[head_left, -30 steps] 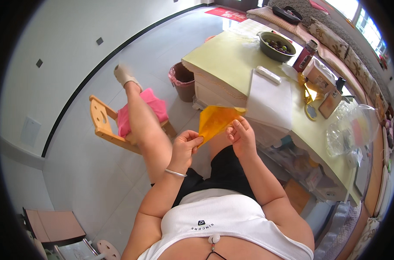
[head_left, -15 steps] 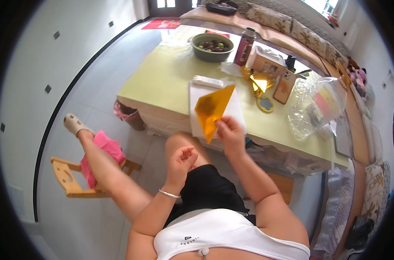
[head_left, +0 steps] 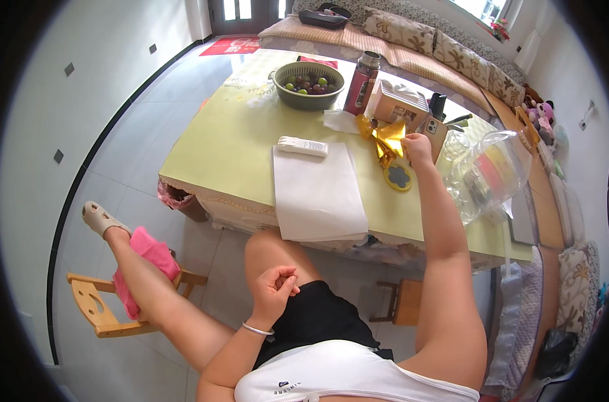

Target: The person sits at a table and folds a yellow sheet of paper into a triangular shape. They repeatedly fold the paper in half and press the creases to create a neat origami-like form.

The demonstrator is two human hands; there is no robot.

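My right hand (head_left: 418,149) reaches over the table, its fingertips pinched on the edge of shiny gold foil paper (head_left: 390,139) that lies among other gold pieces. Below the foil is a yellow-rimmed, flower-shaped mirror (head_left: 398,177). My left hand (head_left: 275,288) rests in the air above my thigh, fingers curled in, with nothing showing in it. Between the hands, white paper sheets (head_left: 320,194) lie at the table's front edge, their near end hanging slightly over. A white, narrow object (head_left: 303,146) sits on their far end.
On the table (head_left: 217,144) stand a green colander of grapes (head_left: 307,97), a dark red thermos (head_left: 362,84), a tissue box (head_left: 399,104), a phone (head_left: 435,137) and a clear plastic bag (head_left: 495,171). A wooden chair with pink cloth (head_left: 147,261) is at left; a wooden stool (head_left: 408,303) stands below the table.
My right hand has moved away and to the right, carrying the folded gold sheet from above the white paper to the gold pieces. My left hand stays curled near my thigh.
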